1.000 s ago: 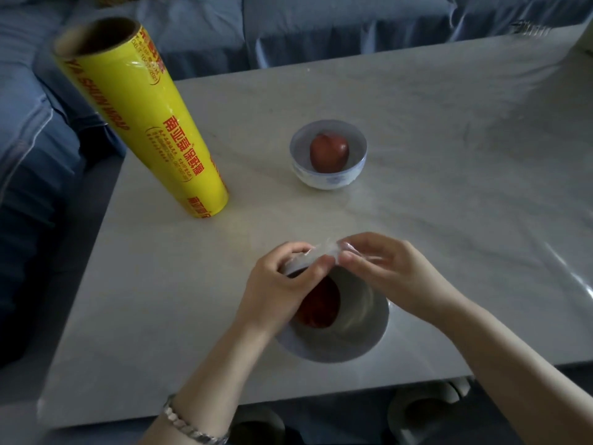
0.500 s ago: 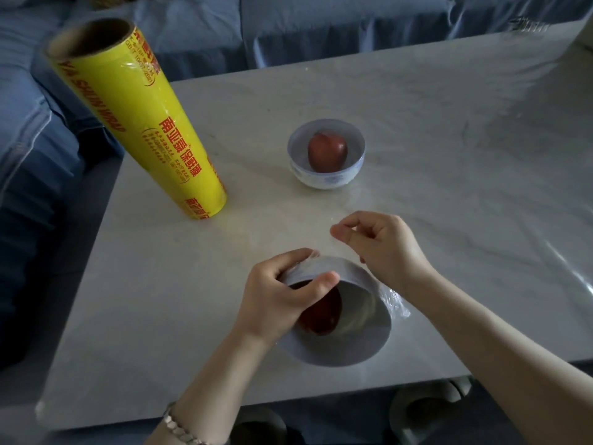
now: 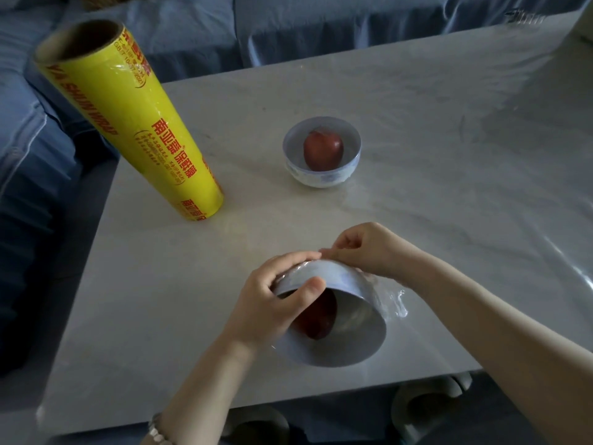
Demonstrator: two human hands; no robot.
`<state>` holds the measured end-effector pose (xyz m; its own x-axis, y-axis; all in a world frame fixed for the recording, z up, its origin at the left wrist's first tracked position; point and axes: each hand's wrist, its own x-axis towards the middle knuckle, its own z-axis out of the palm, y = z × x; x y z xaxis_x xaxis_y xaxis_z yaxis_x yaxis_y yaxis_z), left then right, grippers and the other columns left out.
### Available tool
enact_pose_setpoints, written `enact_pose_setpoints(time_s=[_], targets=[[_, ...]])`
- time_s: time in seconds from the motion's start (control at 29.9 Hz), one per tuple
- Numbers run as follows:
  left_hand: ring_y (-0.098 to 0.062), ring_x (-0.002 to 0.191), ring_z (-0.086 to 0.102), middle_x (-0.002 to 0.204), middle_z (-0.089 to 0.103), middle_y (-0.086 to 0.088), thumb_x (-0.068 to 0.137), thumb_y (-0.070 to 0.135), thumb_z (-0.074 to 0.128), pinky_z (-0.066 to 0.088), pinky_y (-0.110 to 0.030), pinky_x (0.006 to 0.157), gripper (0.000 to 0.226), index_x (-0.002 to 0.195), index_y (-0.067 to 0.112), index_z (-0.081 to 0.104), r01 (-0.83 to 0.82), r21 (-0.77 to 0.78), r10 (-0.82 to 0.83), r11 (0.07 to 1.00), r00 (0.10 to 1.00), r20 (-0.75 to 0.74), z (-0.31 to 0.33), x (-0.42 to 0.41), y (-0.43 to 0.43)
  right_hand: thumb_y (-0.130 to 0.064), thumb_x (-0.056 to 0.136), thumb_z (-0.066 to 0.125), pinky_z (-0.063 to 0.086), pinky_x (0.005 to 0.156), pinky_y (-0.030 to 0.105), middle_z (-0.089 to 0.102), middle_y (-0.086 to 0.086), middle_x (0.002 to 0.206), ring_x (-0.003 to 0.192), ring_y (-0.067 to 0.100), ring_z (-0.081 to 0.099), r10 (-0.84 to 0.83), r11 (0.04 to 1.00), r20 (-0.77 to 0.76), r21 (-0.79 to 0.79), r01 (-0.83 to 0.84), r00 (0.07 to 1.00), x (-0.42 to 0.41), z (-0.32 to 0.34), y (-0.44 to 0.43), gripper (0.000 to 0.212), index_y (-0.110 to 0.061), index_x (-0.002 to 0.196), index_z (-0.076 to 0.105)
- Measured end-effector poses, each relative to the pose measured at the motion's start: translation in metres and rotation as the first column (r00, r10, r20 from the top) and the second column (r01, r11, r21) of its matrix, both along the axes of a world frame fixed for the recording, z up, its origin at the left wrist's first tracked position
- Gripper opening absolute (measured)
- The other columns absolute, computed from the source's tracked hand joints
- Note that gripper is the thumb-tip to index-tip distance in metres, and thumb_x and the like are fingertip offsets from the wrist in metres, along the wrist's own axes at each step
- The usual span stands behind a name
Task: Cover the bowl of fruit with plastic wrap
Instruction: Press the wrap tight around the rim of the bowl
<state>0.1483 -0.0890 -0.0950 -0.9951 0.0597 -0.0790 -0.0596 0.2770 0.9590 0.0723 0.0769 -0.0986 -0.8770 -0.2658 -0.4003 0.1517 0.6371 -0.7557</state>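
A white bowl (image 3: 353, 342) near the table's front edge is tipped toward me, with a red apple (image 3: 316, 319) inside. Clear plastic wrap (image 3: 390, 300) clings over its mouth and bunches along its right outer side. My left hand (image 3: 272, 303) grips the bowl's upper left rim, thumb pressed on the film over the opening. At the far rim, my right hand (image 3: 369, 248) pinches the wrap with closed fingertips. The yellow roll of plastic wrap (image 3: 128, 123) stands upright at the left.
A second white bowl with a red apple (image 3: 322, 152) sits at mid-table, beyond my hands. The pale marble table (image 3: 449, 139) has its front edge right under the tipped bowl. A blue sofa (image 3: 224, 33) lies behind and to the left.
My right hand has drawn the wrap from the middle of the opening out over the far rim. The bowl has tipped further toward me. My left hand kept its grip.
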Motion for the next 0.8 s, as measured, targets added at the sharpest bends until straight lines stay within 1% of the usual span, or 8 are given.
enact_pose_setpoints(time_s=[0.1,0.23,0.3,0.4,0.5,0.6,0.7,0.8], targets=[[0.010,0.093,0.060,0.100,0.069,0.016,0.057,0.055,0.060,0.040,-0.003,0.077,0.036,0.089,0.039,0.065,0.027,-0.004,-0.027,1.000,0.999,0.040,0.001,-0.004,0.000,-0.020,0.073,0.072,0.032,0.044,0.010,0.048,-0.009,0.054,0.047,0.005,0.042,-0.044,0.994,-0.149,0.097,0.059,0.988,0.001,-0.005,0.012,0.020,-0.030,0.062,0.059],[0.014,0.091,0.059,0.099,0.067,0.020,0.056,0.058,0.058,0.039,-0.001,0.077,0.040,0.090,0.037,0.064,0.052,-0.003,-0.052,0.999,0.995,0.085,0.000,-0.011,-0.004,-0.023,0.081,0.064,0.043,0.063,0.006,0.068,-0.012,0.075,0.071,0.004,0.062,-0.313,0.934,-0.305,-0.272,0.233,0.900,0.032,0.017,0.035,0.013,-0.034,0.075,0.066],[0.015,0.090,0.059,0.098,0.068,0.020,0.057,0.058,0.058,0.039,-0.001,0.076,0.040,0.089,0.036,0.065,0.043,-0.002,-0.042,0.999,0.996,0.083,-0.001,-0.012,-0.005,-0.039,0.083,0.056,0.046,0.076,0.006,0.071,-0.015,0.093,0.088,-0.003,0.064,-0.221,0.923,-0.317,-0.373,0.093,0.922,0.057,0.024,0.036,0.015,-0.034,0.089,0.068],[0.015,0.089,0.059,0.088,0.069,0.028,0.056,0.059,0.056,0.039,0.000,0.075,0.042,0.088,0.034,0.066,-0.006,-0.005,0.007,1.000,0.997,0.081,-0.005,-0.012,-0.006,-0.046,0.090,0.047,0.042,0.090,0.007,0.063,-0.029,0.109,0.106,-0.013,0.056,-0.079,0.951,-0.253,-0.308,-0.002,0.964,0.080,0.009,0.033,0.023,-0.042,0.107,0.061],[0.010,0.086,0.061,0.088,0.070,0.023,0.058,0.060,0.050,0.041,-0.003,0.074,0.045,0.088,0.032,0.066,-0.032,-0.043,0.035,0.999,0.996,0.083,-0.005,-0.012,-0.013,-0.046,0.083,0.041,0.047,0.089,0.015,0.068,-0.028,0.101,0.100,-0.010,0.060,-0.140,0.923,-0.081,-0.372,0.100,0.987,0.081,-0.005,0.028,0.028,-0.043,0.099,0.064],[0.007,0.092,0.060,0.096,0.069,0.016,0.063,0.052,0.043,0.042,-0.007,0.079,0.041,0.091,0.033,0.065,0.018,-0.052,-0.014,0.999,0.996,0.084,0.000,-0.016,-0.021,-0.040,0.080,0.045,0.052,0.082,0.021,0.075,-0.004,0.092,0.087,0.005,0.067,-0.213,0.836,0.079,-0.501,0.224,0.974,0.074,-0.004,0.021,0.032,-0.026,0.093,0.071],[0.001,0.096,0.060,0.095,0.069,0.017,0.068,0.038,0.041,0.043,-0.012,0.080,0.033,0.088,0.035,0.066,0.084,-0.061,-0.077,0.995,0.992,0.102,0.006,-0.024,-0.025,-0.034,0.084,0.057,0.052,0.075,0.026,0.074,0.001,0.081,0.074,0.005,0.065,-0.235,0.873,0.043,-0.431,0.230,0.971,0.067,0.001,0.013,0.024,-0.016,0.086,0.073],[-0.004,0.081,0.058,0.085,0.067,0.015,0.063,0.051,0.038,0.042,-0.020,0.073,0.039,0.088,0.032,0.061,0.120,-0.141,-0.101,0.983,0.986,0.132,0.011,-0.028,-0.023,-0.033,0.081,0.063,0.052,0.065,0.021,0.070,-0.002,0.070,0.064,0.005,0.061,-0.260,0.903,0.082,-0.331,0.272,0.962,0.057,0.008,0.008,0.021,-0.014,0.080,0.072]])
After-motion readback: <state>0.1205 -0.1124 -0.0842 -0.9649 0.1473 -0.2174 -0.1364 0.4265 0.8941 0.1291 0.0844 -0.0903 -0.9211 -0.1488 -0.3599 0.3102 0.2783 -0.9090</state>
